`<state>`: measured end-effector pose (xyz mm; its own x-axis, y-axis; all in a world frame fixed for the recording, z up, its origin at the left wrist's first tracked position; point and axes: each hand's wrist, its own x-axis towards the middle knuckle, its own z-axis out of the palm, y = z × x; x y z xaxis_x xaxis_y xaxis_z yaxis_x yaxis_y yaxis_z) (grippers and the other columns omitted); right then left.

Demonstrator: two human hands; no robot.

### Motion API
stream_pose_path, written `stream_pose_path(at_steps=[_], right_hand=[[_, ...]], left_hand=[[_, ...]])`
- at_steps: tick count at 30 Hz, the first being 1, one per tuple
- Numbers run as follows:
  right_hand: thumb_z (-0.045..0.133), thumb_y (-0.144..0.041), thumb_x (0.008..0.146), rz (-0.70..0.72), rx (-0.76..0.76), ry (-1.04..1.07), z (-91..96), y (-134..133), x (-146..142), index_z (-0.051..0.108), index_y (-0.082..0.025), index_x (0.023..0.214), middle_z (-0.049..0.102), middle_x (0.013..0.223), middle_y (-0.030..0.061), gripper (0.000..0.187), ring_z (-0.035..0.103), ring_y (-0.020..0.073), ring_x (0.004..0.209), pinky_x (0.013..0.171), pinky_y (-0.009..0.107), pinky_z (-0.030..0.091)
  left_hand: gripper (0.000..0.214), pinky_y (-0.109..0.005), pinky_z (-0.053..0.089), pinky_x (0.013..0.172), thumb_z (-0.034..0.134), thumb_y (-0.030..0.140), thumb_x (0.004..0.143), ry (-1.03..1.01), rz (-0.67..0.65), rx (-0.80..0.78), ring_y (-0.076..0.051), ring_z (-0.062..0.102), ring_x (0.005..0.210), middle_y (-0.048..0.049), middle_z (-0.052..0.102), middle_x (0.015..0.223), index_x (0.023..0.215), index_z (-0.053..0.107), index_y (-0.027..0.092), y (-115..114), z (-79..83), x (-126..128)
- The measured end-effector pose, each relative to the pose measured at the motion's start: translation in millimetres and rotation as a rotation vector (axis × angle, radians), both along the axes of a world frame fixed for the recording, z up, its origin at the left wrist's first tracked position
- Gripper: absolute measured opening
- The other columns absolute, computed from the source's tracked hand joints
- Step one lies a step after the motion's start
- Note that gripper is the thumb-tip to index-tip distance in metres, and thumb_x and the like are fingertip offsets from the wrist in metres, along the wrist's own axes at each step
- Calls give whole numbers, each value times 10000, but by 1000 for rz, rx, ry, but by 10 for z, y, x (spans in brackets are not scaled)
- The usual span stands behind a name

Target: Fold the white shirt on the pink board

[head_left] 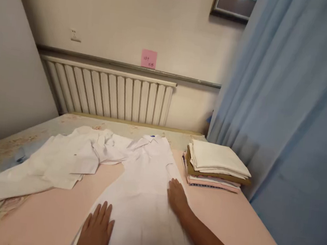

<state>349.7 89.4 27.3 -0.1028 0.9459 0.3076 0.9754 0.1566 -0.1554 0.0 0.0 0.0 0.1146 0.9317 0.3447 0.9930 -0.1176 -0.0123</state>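
A white collared coat [145, 179] lies spread lengthwise on the pink sheet, its collar with a small blue label toward the wall. Flat on its lower left edge rests my left hand [96, 229], fingers stretched out. My right hand [177, 195] lies on the coat's right side near the sleeve, fingers extended and slightly blurred; neither hand grips anything. The coat's left sleeve reaches toward a heap of crumpled white clothing [61, 158]. A pocket-like panel shows near the coat's lower front.
A stack of folded cloths [218, 160] sits right of the coat. A blue curtain [273, 91] hangs along the right side. Behind the bed are a white radiator [110, 93] and a pink note [148, 58] on the wall. A light blue garment [30, 150] lies partly under the white heap.
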Motion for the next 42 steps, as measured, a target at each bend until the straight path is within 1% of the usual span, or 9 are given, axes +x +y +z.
stream_pose_path(at_steps=[3,7,9,11,16,24,31,36,42], right_hand=[[373,-232,949,75,84,22,-24,-228,-176,514,-97,1331,454,1431,144,429,360,246,1365,1133,431,292],[467,-274,923,200,146,72,-145,-563,-362,525,-143,1320,471,1425,110,422,360,248,1365,1130,443,312],[484,-276,920,220,150,91,-176,-671,-394,534,-172,1311,483,1419,91,408,355,245,1368,1135,455,304],[481,-265,923,218,147,104,-169,-725,-397,539,-185,1306,493,1411,79,395,358,239,1367,1138,456,299],[476,-251,922,215,153,120,-115,-728,-383,538,-194,1308,499,1407,68,395,379,233,1355,1133,449,313],[453,-245,927,208,144,142,-101,-735,-396,549,-193,1298,514,1394,61,387,393,236,1345,1134,449,310],[473,-250,917,197,139,150,-84,-733,-405,574,-196,1270,540,1369,59,371,423,234,1325,1124,443,328],[473,-234,915,195,176,160,-125,-728,-405,587,-205,1256,547,1361,66,360,429,228,1322,1121,449,331],[464,-232,920,188,156,162,-120,-732,-409,588,-208,1259,542,1366,61,361,428,220,1322,1126,443,325]], left_hand=[[579,-496,226,1118,301,405,886,14,18,-46,-295,322,1384,-91,423,1467,1371,483,149,-4,55,22],[586,-486,208,1126,298,402,879,35,46,-100,-288,297,1398,-77,394,1485,1388,457,157,-3,113,35],[588,-483,212,1125,302,405,875,41,53,-107,-284,298,1399,-70,387,1488,1389,455,163,2,123,37],[589,-481,226,1120,306,410,871,44,50,-92,-281,312,1392,-68,393,1483,1384,461,165,9,115,34],[587,-492,251,1106,299,405,868,49,33,-24,-287,347,1373,-69,422,1464,1367,483,158,25,60,10],[586,-478,238,1115,308,407,867,44,38,-9,-277,350,1372,-62,431,1461,1367,487,161,19,44,3],[566,-485,249,1110,341,398,870,10,12,31,-288,358,1365,-82,455,1447,1355,505,158,21,6,-23],[555,-486,271,1101,336,391,875,18,24,7,-285,376,1356,-66,457,1444,1355,504,169,9,36,-13],[546,-490,276,1098,345,382,873,11,34,8,-289,380,1353,-73,466,1437,1347,516,169,-12,71,3]])
